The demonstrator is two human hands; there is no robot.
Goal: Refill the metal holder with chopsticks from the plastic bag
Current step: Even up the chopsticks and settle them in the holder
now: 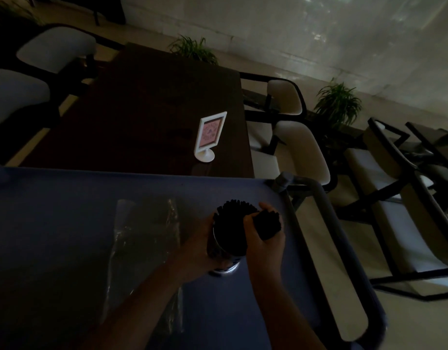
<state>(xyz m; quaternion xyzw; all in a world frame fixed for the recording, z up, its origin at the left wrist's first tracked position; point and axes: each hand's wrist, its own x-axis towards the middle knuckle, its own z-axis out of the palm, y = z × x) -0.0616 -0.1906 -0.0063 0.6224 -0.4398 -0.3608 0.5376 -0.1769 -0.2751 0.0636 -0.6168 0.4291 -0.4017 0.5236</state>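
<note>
A metal holder (224,245) stands on the blue cart top (66,203), packed with black chopsticks (234,209) whose ends stick out at the top. My left hand (200,251) wraps around the holder's left side. My right hand (264,242) is closed on a separate bundle of black chopsticks (267,224), held at the holder's right rim. A clear plastic bag (144,238) lies flat on the cart to the left of the holder; the dim light hides what is in it.
The cart's grey handle bar (326,223) runs along its right side. Beyond the cart is a dark wooden table (154,109) with a white sign stand (209,137). Chairs (301,147) line the right side, and potted plants (337,102) stand by the wall.
</note>
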